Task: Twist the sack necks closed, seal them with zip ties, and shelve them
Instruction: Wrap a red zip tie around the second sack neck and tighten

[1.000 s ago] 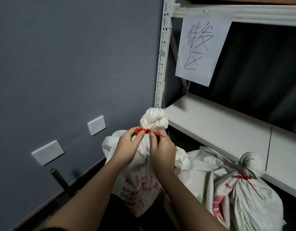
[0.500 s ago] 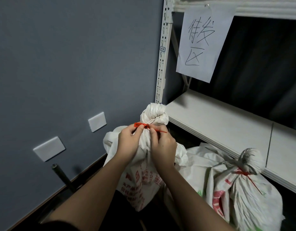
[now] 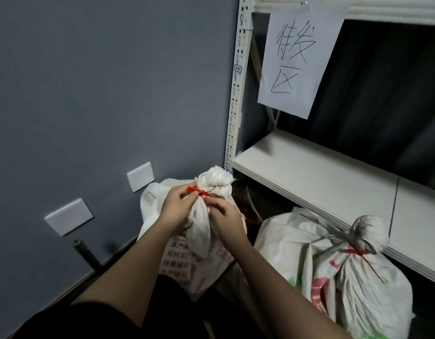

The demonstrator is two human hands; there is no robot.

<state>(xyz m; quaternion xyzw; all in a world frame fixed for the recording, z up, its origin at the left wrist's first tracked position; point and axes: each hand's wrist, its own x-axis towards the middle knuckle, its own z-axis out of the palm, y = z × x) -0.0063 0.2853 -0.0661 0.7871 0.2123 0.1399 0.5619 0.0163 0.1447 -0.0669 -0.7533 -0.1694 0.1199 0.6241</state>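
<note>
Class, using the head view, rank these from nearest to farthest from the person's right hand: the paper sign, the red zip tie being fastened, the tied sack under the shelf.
1. red zip tie, at the right hand fingertips
2. tied sack, lower right
3. paper sign, upper right

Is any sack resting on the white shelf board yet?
No. The white shelf board is bare; the sack being tied and the already tied sack both sit lower, in front of it.
</note>
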